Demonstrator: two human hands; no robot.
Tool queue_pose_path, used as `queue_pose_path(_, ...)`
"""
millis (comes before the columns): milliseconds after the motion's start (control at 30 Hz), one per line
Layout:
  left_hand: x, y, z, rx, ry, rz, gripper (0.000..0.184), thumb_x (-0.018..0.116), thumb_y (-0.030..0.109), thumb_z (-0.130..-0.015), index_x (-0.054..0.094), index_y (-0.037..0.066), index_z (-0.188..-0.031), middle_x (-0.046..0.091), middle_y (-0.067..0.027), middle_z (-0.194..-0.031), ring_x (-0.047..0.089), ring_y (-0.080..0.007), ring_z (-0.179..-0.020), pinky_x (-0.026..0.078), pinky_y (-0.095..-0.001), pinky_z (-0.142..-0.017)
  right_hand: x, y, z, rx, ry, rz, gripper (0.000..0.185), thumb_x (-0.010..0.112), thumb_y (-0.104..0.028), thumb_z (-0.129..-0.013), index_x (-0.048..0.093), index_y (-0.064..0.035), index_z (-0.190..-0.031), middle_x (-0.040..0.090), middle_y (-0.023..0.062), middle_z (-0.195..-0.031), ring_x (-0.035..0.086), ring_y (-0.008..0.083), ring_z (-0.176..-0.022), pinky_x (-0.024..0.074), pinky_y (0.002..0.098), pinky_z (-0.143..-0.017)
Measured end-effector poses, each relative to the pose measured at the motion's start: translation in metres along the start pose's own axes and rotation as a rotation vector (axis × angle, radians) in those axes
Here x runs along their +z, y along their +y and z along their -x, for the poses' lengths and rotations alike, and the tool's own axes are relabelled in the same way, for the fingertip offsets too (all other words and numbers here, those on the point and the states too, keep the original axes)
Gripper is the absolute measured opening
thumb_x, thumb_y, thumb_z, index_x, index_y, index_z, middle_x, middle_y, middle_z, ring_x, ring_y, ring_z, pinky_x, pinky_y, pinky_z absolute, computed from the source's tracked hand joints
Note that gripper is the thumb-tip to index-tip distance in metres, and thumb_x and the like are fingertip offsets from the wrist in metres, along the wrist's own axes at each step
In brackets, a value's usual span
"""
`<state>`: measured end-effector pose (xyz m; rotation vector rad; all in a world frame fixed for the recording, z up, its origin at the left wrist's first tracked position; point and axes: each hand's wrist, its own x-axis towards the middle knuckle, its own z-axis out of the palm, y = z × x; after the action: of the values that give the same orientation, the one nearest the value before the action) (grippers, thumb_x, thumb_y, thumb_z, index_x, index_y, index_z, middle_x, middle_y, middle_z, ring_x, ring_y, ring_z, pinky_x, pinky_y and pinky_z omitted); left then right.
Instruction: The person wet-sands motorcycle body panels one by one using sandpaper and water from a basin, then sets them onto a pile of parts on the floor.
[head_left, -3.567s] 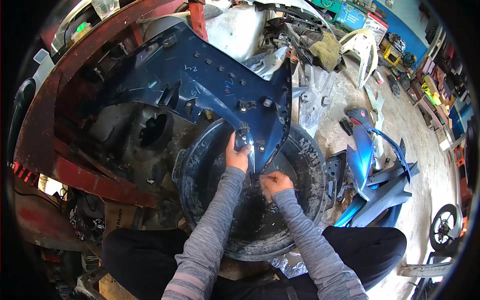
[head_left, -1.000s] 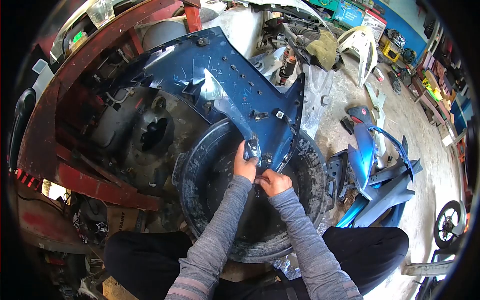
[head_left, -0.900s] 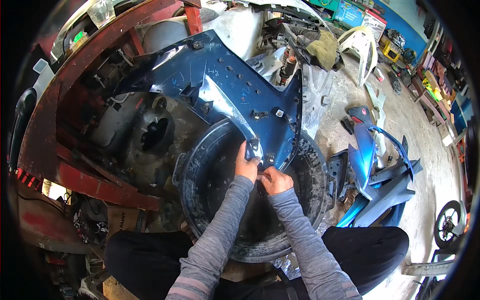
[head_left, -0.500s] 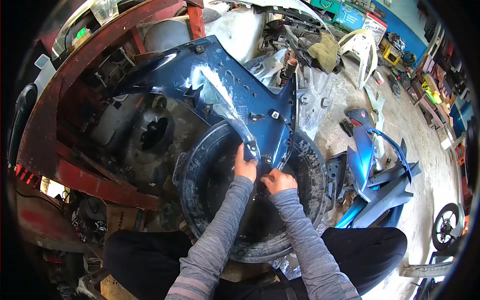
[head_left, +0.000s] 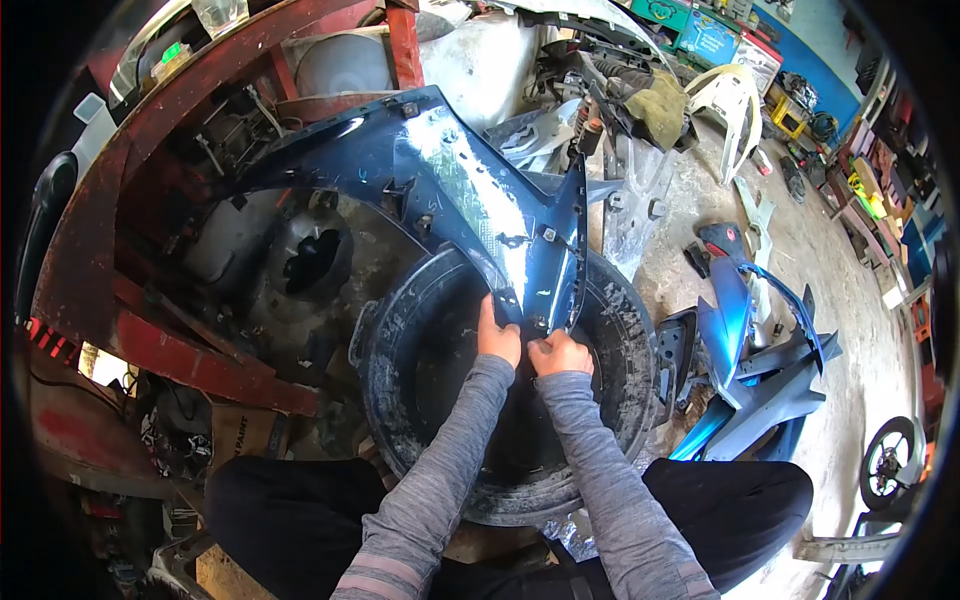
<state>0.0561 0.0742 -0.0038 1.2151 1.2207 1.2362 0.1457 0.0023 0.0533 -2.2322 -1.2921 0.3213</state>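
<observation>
A large dark blue panel (head_left: 455, 190) with clips and light markings slants over a round black basin (head_left: 625, 410). My left hand (head_left: 498, 335) is closed on the panel's narrow lower end, on its left side, thumb on top. Close to its right, my right hand (head_left: 560, 355) is closed at the tip of the same end, its fingers folded round the edge. Bright glare runs down the middle of the panel. The basin's inside looks dark, and its contents cannot be made out.
A red metal frame (head_left: 190, 365) curves along the left. Blue fairing parts (head_left: 730, 310) lie on the floor at the right, near a white frame piece (head_left: 725, 110). A spoked wheel (head_left: 885, 460) stands far right. Transparent plastic (head_left: 637, 200) lies behind the basin.
The panel has tilted, and its glare has spread down its middle. My right hand, earlier pinching just below the tip, now sits against the tip, closer to my left hand.
</observation>
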Motion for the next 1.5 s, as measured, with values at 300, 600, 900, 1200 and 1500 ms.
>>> queue_pose_path(300,0.004,-0.006,-0.005,-0.021,-0.023,0.089,0.066,0.043,-0.010,-0.073,0.030,0.002,-0.137,0.048,-0.0125,-0.121,0.051,-0.0175,-0.102,0.042,-0.0276,-0.088,0.012,-0.001,-0.013,0.022,0.029,0.011,0.025,0.064,-0.034,-0.069,0.068,-0.0104,-0.077,0.064,0.0214,-0.074,0.063,0.0394,-0.076,0.0496,0.0484,-0.073)
queue_pose_path(600,-0.001,0.009,-0.003,-0.125,-0.015,0.126,0.065,0.043,-0.006,-0.074,0.031,0.001,-0.137,0.046,-0.0135,-0.125,0.048,-0.0197,-0.109,0.037,-0.0285,-0.094,0.019,-0.003,-0.014,0.053,0.054,-0.072,0.034,0.071,-0.038,-0.066,0.066,-0.0053,-0.073,0.065,0.0193,-0.074,0.063,0.0381,-0.074,0.0500,0.0459,-0.068)
queue_pose_path(900,-0.029,-0.006,-0.024,0.034,0.054,-0.060,0.050,0.052,-0.003,-0.083,0.040,0.003,-0.132,0.053,-0.0175,-0.123,0.050,-0.0263,-0.115,0.035,-0.0328,-0.100,0.057,0.091,0.006,0.232,-0.229,-0.201,0.026,0.070,-0.029,-0.070,0.067,-0.0053,-0.080,0.066,0.0198,-0.080,0.065,0.0340,-0.080,0.0514,0.0404,-0.075)
queue_pose_path(1200,-0.045,-0.035,-0.019,0.016,0.074,-0.192,0.048,0.054,0.004,-0.087,0.039,0.003,-0.133,0.054,-0.0168,-0.122,0.052,-0.0256,-0.112,0.038,-0.0326,-0.097,0.069,0.088,-0.030,0.192,-0.557,-0.244,0.033,0.063,-0.007,-0.074,0.063,-0.0024,-0.107,0.066,0.0127,-0.101,0.065,0.0241,-0.090,0.0502,0.0333,-0.081)
queue_pose_path(1500,-0.039,-0.018,-0.037,0.084,0.061,0.036,0.048,0.056,0.005,-0.088,0.039,-0.001,-0.132,0.055,-0.0134,-0.118,0.052,-0.0186,-0.107,0.039,-0.0288,-0.095,0.034,0.061,-0.033,0.161,-0.411,-0.492,0.025,0.064,-0.012,-0.074,0.068,-0.0077,-0.099,0.069,0.0098,-0.090,0.067,0.0188,-0.077,0.0522,0.0311,-0.074)
